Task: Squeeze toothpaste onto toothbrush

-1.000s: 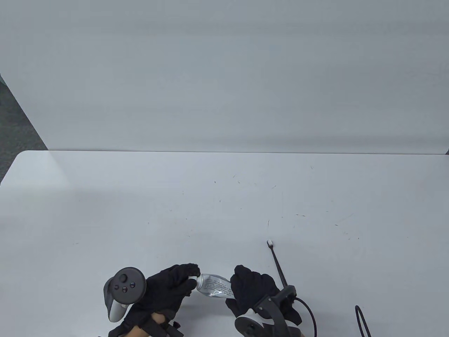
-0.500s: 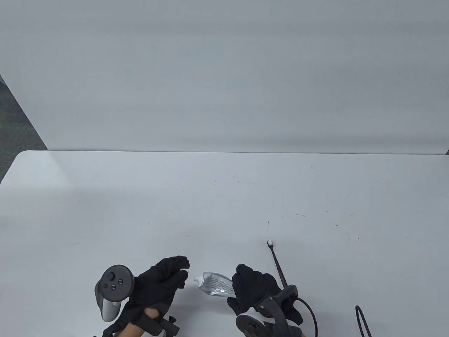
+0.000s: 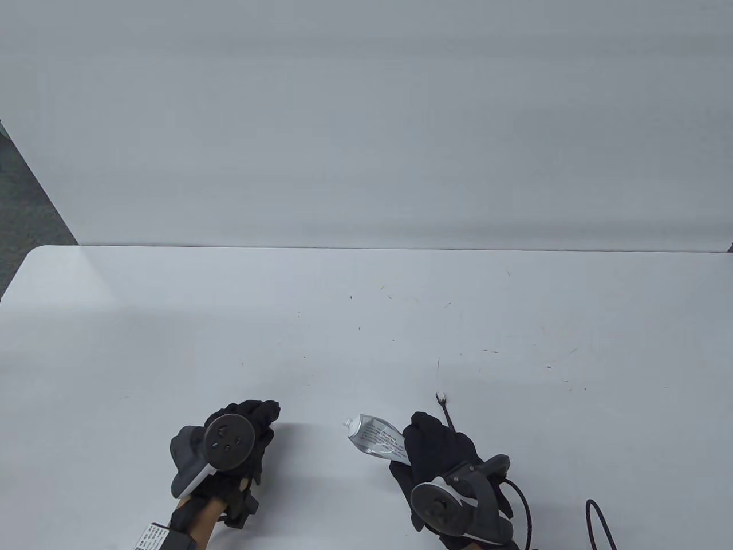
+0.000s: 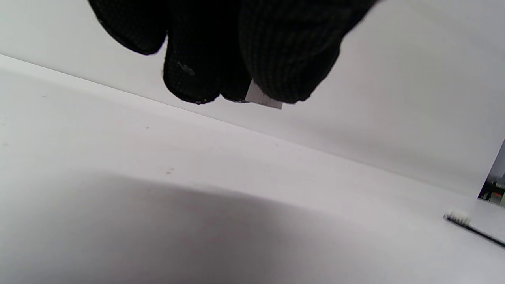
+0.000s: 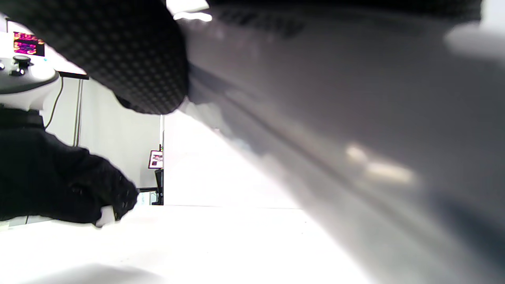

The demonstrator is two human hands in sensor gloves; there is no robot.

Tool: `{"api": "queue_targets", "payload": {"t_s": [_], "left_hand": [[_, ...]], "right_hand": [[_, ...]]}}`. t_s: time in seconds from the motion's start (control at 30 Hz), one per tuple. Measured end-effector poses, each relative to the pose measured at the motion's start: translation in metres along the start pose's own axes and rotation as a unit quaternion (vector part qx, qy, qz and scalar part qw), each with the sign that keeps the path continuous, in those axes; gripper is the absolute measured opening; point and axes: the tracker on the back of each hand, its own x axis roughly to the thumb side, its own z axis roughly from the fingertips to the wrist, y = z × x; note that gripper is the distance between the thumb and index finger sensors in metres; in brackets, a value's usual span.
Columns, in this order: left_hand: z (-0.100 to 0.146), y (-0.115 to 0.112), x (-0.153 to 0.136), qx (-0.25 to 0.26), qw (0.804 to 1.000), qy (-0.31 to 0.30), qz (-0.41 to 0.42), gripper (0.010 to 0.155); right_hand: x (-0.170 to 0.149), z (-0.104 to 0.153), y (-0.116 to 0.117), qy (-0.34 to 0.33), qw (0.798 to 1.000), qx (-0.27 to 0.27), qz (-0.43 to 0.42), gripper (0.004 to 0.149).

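My right hand (image 3: 435, 452) grips a silver toothpaste tube (image 3: 377, 438) by its rear end; its open white nozzle points up-left. The tube fills the right wrist view (image 5: 335, 130), blurred. My left hand (image 3: 252, 421) is to the left, apart from the tube, and pinches the small white cap (image 4: 263, 97) between its fingertips (image 4: 284, 59); the cap also shows in the right wrist view (image 5: 105, 216). A black toothbrush (image 3: 445, 409) with white bristles lies on the table just behind my right hand, its handle partly hidden under the hand. Its head shows in the left wrist view (image 4: 457, 217).
A white table (image 3: 366, 321) with a white wall panel behind it. A black cable (image 3: 598, 521) loops at the bottom right near the table's front edge.
My left hand pulled the cap off the tube and moved left and down, away from it. My right hand shifted the tube right and up, toward the toothbrush.
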Motion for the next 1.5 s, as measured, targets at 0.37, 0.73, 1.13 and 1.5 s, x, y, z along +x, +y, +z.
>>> {"api": "queue_targets", "payload": {"t_s": [0.37, 0.73, 1.13, 1.5], "left_hand": [[-0.009, -0.034, 0.014, -0.041, 0.987, -0.002, -0.155, 0.051], [-0.01, -0.035, 0.005, -0.084, 0.985, 0.021, -0.147, 0.07], [0.022, 0.077, 0.056, 0.002, 0.954, -0.057, 0.294, 0.068], [0.022, 0.017, 0.105, -0.039, 0.865, -0.085, 0.494, 0.06]], "right_hand": [[-0.015, 0.001, -0.005, 0.027, 1.0, -0.007, -0.013, 0.051], [-0.012, 0.001, -0.003, 0.022, 1.0, 0.0, -0.008, 0.051], [-0.001, 0.004, -0.018, 0.06, 0.984, -0.04, -0.161, 0.052], [0.026, 0.01, -0.016, 0.059, 0.988, -0.069, -0.126, 0.052]]}}
